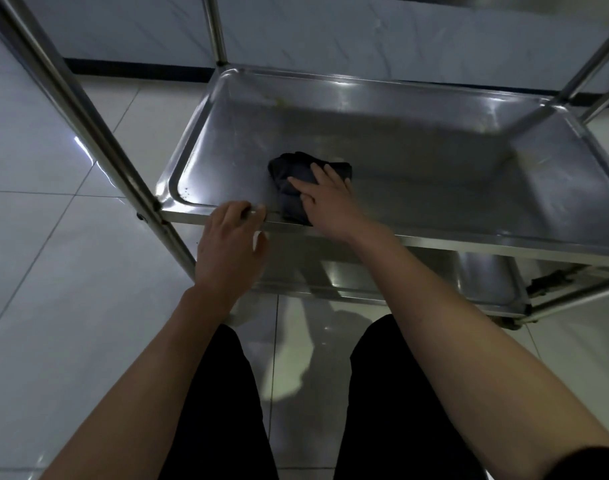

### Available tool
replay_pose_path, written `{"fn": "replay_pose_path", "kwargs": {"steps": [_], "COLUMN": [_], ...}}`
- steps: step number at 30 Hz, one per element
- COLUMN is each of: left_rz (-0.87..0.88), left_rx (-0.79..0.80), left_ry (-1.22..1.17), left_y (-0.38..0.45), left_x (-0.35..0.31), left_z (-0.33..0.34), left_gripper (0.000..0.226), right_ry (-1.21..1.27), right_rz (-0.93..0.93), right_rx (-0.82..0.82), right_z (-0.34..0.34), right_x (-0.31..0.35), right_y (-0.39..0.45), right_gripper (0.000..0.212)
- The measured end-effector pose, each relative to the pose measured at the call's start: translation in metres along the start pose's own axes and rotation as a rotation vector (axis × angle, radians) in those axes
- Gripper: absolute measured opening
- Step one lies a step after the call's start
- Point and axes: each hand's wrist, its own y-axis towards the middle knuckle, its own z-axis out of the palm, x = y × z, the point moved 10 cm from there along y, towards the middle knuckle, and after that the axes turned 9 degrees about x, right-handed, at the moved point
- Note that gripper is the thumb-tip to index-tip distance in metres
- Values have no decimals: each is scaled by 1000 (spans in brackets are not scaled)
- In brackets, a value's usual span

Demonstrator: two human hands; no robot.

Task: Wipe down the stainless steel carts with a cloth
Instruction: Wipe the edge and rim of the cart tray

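- dark crumpled cloth [297,183] sits bunched under the right hand [330,206], fingers flat on it
- left hand [228,247] curls round the cart shelf [434,161] rim, just beside

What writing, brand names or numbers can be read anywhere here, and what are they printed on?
None: no readable text shows anywhere.
Cart: bare steel, no label or stamp visible.
Cloth: plain dark fabric under the right hand, no tag visible.
Left hand: grips the shelf's front rim, nothing written there.
Floor tiles: unmarked.
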Motion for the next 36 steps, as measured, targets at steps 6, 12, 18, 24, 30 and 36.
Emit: {"fn": "replay_pose_path", "kwargs": {"steps": [6, 12, 18, 24, 30, 36], "left_rz": [32, 68, -6, -188, -145, -156], "left_rx": [27, 167, 137, 131, 47, -45], "left_ry": [146, 100, 122, 197, 224, 174], "left_y": [15, 47, 50, 45, 41, 31], "left_x": [-20, -60, -33, 36, 53, 67], "left_z": [-3, 6, -1, -16, -30, -31], "left_gripper": [28, 36, 34, 43, 43, 30], "right_ry": [30, 23, 21, 7, -4, -3], "right_rz": [112, 271, 303, 299, 217, 99], "right_rx": [-62, -129, -100, -84, -50, 8], "right_z": [-30, -59, -63, -59, -46, -24], "right_x": [-80, -165, -182, -166, -110, -34], "right_y": [-48, -102, -106, -71, -9, 49], "right_gripper": [47, 46, 46, 47, 48, 48]}}
